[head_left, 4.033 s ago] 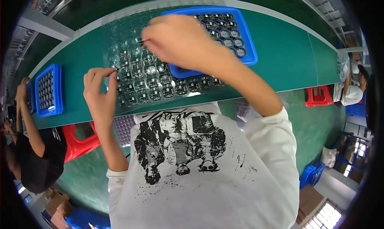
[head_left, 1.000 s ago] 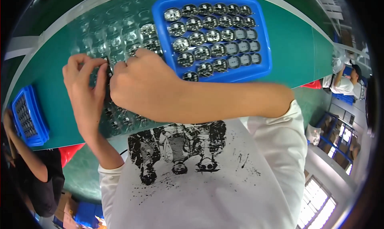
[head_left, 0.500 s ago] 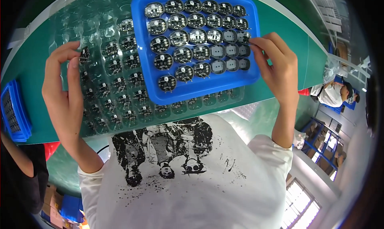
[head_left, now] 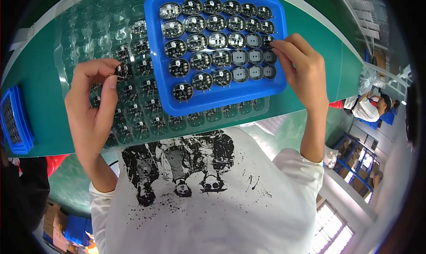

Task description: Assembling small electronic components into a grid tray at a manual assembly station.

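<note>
Between the thumb and fingers of my left hand (head_left: 91, 94) is a small black circuit board (head_left: 123, 71), held over a clear plastic blister tray (head_left: 66, 50) that carries more such boards. My right hand (head_left: 304, 70) reaches over the right rim of a blue plastic tray (head_left: 159, 68). Its fingertips pinch the edge of another black circuit board (head_left: 267, 41), which lies at a grey housing in the rightmost column; how far it sits inside is hard to see. Rows of rounded housings fill the blue tray. Most bear boards, while several bare grey housings (head_left: 240, 57) are at the lower right.
The blue tray rests partly on the blister tray, on a green tabletop (head_left: 49, 130). Stacked blue trays (head_left: 17, 121) stand at the far left edge. A person in dark clothing (head_left: 33, 192) is beside them, and another person (head_left: 370, 107) works at the far right.
My left hand has moved right with its circuit board, further over the blister tray. The board at my right fingertips has gone from tilted to flatter at the housing.
</note>
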Available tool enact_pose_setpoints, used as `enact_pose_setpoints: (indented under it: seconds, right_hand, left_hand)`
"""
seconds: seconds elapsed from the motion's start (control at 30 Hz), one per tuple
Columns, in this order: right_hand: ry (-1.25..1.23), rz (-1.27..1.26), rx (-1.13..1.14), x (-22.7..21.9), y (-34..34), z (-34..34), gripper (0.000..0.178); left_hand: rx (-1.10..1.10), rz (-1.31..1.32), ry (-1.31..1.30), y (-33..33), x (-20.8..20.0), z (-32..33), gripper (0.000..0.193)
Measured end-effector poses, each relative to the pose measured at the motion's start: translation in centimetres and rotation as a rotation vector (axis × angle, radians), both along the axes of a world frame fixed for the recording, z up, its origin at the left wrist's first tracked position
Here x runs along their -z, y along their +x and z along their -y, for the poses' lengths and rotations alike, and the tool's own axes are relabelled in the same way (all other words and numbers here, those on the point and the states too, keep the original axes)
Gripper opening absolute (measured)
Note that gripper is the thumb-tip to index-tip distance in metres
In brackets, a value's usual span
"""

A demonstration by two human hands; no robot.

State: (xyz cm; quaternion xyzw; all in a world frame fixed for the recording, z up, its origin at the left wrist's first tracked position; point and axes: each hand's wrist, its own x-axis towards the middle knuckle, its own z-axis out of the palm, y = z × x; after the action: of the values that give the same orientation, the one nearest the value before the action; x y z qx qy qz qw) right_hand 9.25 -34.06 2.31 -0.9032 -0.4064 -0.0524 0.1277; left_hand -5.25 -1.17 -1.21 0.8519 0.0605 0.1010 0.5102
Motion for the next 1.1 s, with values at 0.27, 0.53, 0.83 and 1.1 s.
enact_pose_setpoints:
  seconds: [0.27, 0.53, 0.83, 1.1]
  right_hand:
    - [0.024, -0.044, -0.011, 0.3, 0.2, 0.0, 0.016]
    - [0.194, -0.100, 0.056, 1.7, 0.4, 0.5, 0.015]
    - [0.234, -0.071, 0.060, 2.7, 0.4, 0.4, 0.016]
    - [0.163, -0.069, 0.015, 2.0, 0.9, 0.2, 0.019]
  left_hand:
    - [0.105, 0.101, 0.082, 0.4, -0.4, 0.3, 0.013]
    - [0.149, 0.150, -0.010, 0.5, -0.6, 1.3, 0.019]
    - [0.209, 0.173, -0.048, 0.2, -0.2, 1.5, 0.022]
    - [0.243, 0.147, -0.064, 0.4, -0.9, 3.1, 0.029]
